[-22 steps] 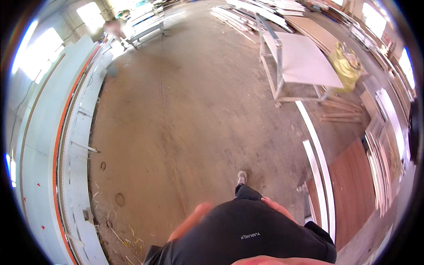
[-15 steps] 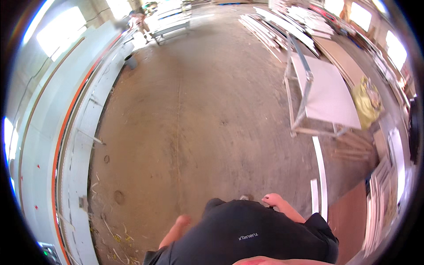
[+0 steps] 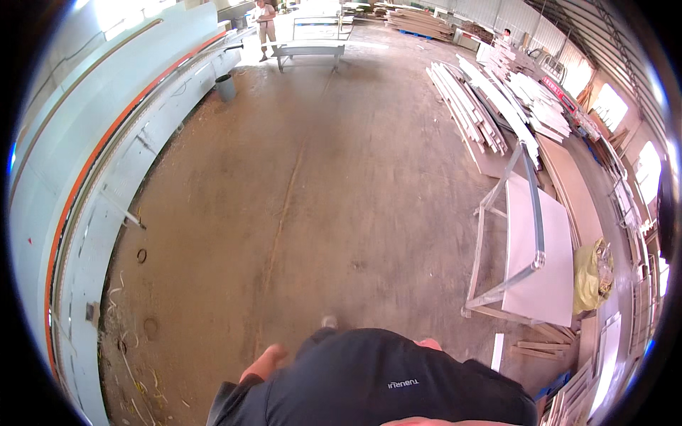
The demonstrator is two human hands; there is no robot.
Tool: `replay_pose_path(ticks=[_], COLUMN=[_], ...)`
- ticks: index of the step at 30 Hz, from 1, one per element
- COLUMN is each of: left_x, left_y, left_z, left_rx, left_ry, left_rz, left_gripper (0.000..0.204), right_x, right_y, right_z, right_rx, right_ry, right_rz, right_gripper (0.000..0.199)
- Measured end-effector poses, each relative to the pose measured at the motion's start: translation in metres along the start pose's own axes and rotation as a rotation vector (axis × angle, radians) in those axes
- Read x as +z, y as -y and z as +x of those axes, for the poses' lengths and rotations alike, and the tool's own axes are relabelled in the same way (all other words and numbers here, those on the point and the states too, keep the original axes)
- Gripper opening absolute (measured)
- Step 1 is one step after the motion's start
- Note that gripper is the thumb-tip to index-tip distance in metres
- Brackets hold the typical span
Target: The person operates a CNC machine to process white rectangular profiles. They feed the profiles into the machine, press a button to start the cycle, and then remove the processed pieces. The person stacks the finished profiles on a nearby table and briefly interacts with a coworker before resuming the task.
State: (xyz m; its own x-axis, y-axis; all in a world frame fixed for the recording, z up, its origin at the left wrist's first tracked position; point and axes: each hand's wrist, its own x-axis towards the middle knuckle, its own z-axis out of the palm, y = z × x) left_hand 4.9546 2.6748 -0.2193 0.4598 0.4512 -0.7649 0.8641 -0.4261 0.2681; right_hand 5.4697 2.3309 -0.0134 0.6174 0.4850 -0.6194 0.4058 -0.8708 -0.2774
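Observation:
My left hand (image 3: 273,353) hangs low beside my dark shirt (image 3: 369,376), over the concrete floor. Nothing shows in it, but its fingers are too blurred to read. Of my right hand (image 3: 428,343) only a small part appears past the shirt's edge; its fingers are hidden. The tip of one shoe (image 3: 329,321) shows ahead of me. Nearest on the right is a metal frame rack (image 3: 536,266) with a pale panel (image 3: 550,241) leaning in it. Neither hand touches it.
A long pale-blue machine (image 3: 106,199) with an orange strip runs along the left. A grey bucket (image 3: 225,88) stands by its far end, near another person (image 3: 266,25). Stacked boards (image 3: 469,106), a yellow-green sack (image 3: 591,277) and a white strip (image 3: 497,351) lie to the right.
My view has shifted forward and tilted up, so the rack sits lower in the picture. My right hand has gone mostly behind my shirt. A shoe tip has come forward.

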Motion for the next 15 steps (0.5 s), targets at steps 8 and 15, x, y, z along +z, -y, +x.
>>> replay_pose_path(ticks=[8, 15], left_x=[-0.375, -0.572], left_y=[-0.214, -0.312], left_z=[0.253, 0.399], left_rx=[0.788, 0.615], left_ry=[-0.357, -0.099], left_rz=[1.077, 0.828], left_gripper=[0.040, 0.026], right_x=[0.004, -0.084], right_y=[0.008, 0.034], right_z=[0.171, 0.365], right_rx=[0.229, 0.004], right_ry=[-0.034, 0.064], right_rz=[0.510, 0.592], right_gripper=[0.044, 0.033])
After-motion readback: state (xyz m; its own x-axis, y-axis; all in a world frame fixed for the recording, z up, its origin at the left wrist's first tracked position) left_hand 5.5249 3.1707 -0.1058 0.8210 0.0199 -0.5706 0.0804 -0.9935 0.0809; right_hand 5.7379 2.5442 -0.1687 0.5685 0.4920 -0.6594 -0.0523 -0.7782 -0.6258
